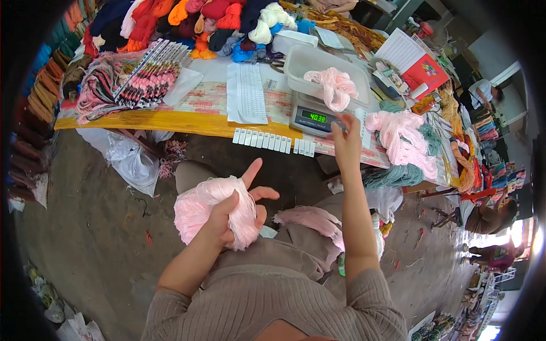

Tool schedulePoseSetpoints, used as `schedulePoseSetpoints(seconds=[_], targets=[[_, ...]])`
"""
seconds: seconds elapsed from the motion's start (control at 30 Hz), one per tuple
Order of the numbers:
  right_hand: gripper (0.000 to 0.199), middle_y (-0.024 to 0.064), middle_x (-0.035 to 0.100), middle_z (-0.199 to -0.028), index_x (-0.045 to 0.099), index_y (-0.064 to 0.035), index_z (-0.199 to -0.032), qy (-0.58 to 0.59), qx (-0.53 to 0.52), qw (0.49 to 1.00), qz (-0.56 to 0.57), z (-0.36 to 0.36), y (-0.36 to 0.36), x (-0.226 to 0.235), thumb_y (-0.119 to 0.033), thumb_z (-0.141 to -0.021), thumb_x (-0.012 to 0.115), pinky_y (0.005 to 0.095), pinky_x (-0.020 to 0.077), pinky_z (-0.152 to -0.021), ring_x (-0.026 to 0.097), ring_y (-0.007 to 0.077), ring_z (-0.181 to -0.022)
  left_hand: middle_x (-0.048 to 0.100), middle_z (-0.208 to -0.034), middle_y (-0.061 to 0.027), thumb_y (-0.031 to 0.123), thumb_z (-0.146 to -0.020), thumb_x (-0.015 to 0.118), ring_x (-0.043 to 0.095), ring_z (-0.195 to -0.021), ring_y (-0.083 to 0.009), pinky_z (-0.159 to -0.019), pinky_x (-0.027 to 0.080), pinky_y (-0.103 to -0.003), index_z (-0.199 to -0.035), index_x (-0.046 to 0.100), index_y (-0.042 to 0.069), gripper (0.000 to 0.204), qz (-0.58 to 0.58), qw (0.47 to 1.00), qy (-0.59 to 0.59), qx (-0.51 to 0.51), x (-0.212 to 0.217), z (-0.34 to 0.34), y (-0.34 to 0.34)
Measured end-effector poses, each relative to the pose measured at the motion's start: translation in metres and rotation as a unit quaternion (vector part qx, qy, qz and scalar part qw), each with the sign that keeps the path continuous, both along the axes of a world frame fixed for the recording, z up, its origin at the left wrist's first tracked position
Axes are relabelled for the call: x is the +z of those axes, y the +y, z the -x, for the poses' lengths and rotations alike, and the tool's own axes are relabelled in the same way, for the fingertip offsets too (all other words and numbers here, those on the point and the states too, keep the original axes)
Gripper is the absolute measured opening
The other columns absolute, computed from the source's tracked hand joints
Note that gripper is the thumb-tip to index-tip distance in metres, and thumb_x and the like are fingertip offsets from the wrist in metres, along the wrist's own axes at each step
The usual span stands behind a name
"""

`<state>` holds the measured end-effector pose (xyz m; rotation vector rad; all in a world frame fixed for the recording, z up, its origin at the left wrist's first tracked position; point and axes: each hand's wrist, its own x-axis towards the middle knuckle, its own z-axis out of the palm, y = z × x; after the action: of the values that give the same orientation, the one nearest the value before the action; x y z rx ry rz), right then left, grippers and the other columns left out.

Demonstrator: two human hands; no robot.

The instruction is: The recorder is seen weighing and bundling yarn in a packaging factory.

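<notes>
My left hand (230, 216) grips a thick bundle of pale pink yarn (190, 210) above my lap, its index finger stretched out away from the strands. My right hand (347, 142) reaches forward to the front right corner of an electronic scale (307, 120) with a lit green display. Its fingers are slightly bent and apart, and no yarn shows in them. On the scale stands a clear plastic tub (296, 77), where a loose pink skein (335, 85) lies with part of it over the near rim. More pink yarn (313, 221) is draped across my lap.
A printed sheet (247, 94) and a row of white labels (261, 140) lie along the table's edge (187, 120). Pink and grey-green skeins (406, 136) are heaped right of the scale. Colourful yarn (216, 23) is piled behind. A white plastic bag (128, 162) hangs below the left side.
</notes>
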<state>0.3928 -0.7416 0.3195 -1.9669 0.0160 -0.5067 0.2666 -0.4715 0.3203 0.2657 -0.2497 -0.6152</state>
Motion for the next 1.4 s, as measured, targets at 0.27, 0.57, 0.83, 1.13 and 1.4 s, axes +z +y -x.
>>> schedulePoseSetpoints(seconds=[0.27, 0.57, 0.83, 1.13, 1.4], targets=[[0.06, 0.0268, 0.046, -0.119, 0.028, 0.0023, -0.134, 0.078, -0.029, 0.964, 0.251, -0.068, -0.032, -0.043, -0.009, -0.08, 0.052, 0.0434, 0.0461, -0.082, 0.054, 0.0404, -0.098, 0.055, -0.083, -0.0054, 0.022, -0.088, 0.054, 0.047, -0.06, -0.0092, -0.055, 0.039, -0.02, -0.117, 0.049, 0.0, 0.037, -0.24, 0.97, -0.028, 0.033, 0.007, -0.039, -0.053], [0.017, 0.0083, 0.053, -0.056, 0.043, 0.0022, -0.079, 0.049, 0.137, 0.958, -0.246, 0.085, 0.066, 0.022, -0.009, -0.089, 0.05, 0.0272, 0.0434, -0.039, 0.056, 0.0135, -0.045, 0.049, -0.078, -0.0008, 0.026, -0.095, 0.045, 0.04, -0.055, -0.0059, -0.05, 0.031, -0.019, -0.12, 0.05, 0.005, 0.034, -0.303, 0.943, 0.069, 0.117, 0.001, -0.058, -0.077], [0.019, 0.0058, 0.054, -0.06, 0.045, 0.0025, -0.076, 0.037, 0.144, 0.963, -0.223, 0.097, 0.073, 0.024, -0.007, -0.089, 0.054, 0.0228, 0.044, -0.044, 0.056, 0.0082, -0.052, 0.053, -0.078, -0.0032, 0.018, -0.09, 0.055, 0.043, -0.062, -0.0087, -0.055, 0.034, -0.021, -0.111, 0.05, 0.004, 0.025, -0.238, 0.965, 0.068, 0.083, -0.024, -0.065, -0.069], [0.02, 0.0083, 0.056, -0.06, 0.045, 0.0036, -0.077, 0.031, 0.149, 0.959, -0.237, 0.101, 0.075, 0.023, -0.009, -0.09, 0.053, 0.0244, 0.0453, -0.046, 0.057, 0.0109, -0.052, 0.056, -0.083, -0.0023, 0.022, -0.091, 0.054, 0.049, -0.07, -0.009, -0.062, 0.038, -0.021, -0.105, 0.055, 0.007, 0.021, -0.28, 0.946, 0.086, 0.138, -0.012, -0.058, -0.069], [0.02, 0.008, 0.057, -0.061, 0.046, 0.0039, -0.079, 0.052, 0.154, 0.949, -0.27, 0.1, 0.074, 0.021, -0.01, -0.092, 0.05, 0.0244, 0.0459, -0.046, 0.057, 0.0114, -0.052, 0.044, -0.069, 0.0005, 0.015, -0.089, 0.057, 0.039, -0.06, -0.008, -0.054, 0.032, -0.022, -0.101, 0.051, 0.006, 0.016, -0.268, 0.948, 0.104, 0.139, 0.002, -0.052, -0.076]])
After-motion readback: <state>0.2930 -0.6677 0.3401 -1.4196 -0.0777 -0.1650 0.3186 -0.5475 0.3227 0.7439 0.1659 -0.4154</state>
